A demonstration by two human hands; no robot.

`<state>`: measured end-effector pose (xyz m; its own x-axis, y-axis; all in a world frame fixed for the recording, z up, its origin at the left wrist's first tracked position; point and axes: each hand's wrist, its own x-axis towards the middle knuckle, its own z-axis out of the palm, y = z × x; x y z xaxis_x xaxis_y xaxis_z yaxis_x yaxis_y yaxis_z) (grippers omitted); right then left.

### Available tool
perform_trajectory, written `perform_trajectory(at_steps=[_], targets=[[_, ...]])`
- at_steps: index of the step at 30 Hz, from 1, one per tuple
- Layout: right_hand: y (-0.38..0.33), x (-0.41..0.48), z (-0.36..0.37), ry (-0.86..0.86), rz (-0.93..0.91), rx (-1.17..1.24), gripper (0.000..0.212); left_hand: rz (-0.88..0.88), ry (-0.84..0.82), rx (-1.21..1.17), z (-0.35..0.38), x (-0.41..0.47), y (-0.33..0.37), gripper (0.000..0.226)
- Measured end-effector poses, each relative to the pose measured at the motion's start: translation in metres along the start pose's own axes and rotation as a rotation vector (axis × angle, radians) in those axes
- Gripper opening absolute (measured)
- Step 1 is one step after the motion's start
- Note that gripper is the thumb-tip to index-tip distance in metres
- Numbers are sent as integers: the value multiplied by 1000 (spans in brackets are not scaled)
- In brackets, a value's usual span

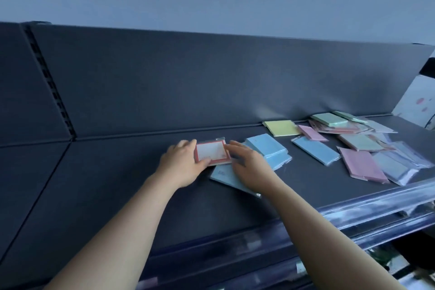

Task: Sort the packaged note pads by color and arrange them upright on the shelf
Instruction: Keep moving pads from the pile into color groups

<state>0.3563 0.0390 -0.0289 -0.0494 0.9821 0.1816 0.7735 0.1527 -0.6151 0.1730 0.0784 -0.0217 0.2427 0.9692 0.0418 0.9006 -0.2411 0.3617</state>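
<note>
Both forearms come in from the near edge of the shelf [117, 183] and meet at mid-depth, a bit left of centre

Shelf deck is dark and flat. Back panel [164, 77] rises along the far edge, slotted upright [50, 85] at its left end, clear front rail [376, 200] along the near edge on the right. Left half of the deck carries no pads, so my guess is the upright rows go there, against the back panel

Loose heap [367, 139] of pink, green and clear-wrapped pads lies flat toward the right end, nothing stood up yet. Big pink pad [362, 165] sits at its near side. Blue pad [315, 149] lies diagonal between the heap and the hands. Blue stack [268, 148] is just right of the right hand. Yellow pad [281, 127] lies at the far edge, touching the back panel. Pale blue pad [226, 178] is flat, partly under the right hand

Red-bordered pad [211, 152] is the one being handled:
- long axis runs left-right, roughly parallel to the back panel
- left hand [183, 162] pinches its left end, thumb on the near edge, fingers curled over the far-left corner
- right hand [247, 167] has fingers straight, tips touching the right edge, gripping nothing
- near edge overlaps the pale blue pad; can't tell if it's lifted or resting

Left hand has the grip and the free deck lies on its side, so moving left and tipping the far edge up looks unobstructed. Blue stack crowds the right
</note>
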Motion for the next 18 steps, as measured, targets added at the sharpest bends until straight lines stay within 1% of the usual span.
perform_trajectory(at_steps=[2,4,6,7,9,11,14,15,16,18], targets=[[13,1,-13,65,86,-40,52,6,-23,38,2,5,1,77],[26,-1,-21,57,138,-167,54,23,-44,62,7,8,5,77],[34,-4,-18,26,127,-269,51,23,-53,94,12,11,6,77],[36,-5,-15,24,114,-281,50,18,-51,92,13,12,5,79],[39,-7,-11,19,102,-253,49,1,-43,68,14,15,2,84],[39,-10,-12,-13,90,-214,56,-20,-37,67,15,16,-2,87],[37,-19,-14,-68,35,-209,78,-32,-16,141,15,15,-3,74],[36,-22,-15,-71,19,-210,81,-36,-8,160,15,15,-3,71],[35,-23,-15,-65,11,-197,79,-41,-3,171,15,15,-3,70],[33,-23,-15,-36,5,-159,65,-52,-9,177,16,16,-4,73]])
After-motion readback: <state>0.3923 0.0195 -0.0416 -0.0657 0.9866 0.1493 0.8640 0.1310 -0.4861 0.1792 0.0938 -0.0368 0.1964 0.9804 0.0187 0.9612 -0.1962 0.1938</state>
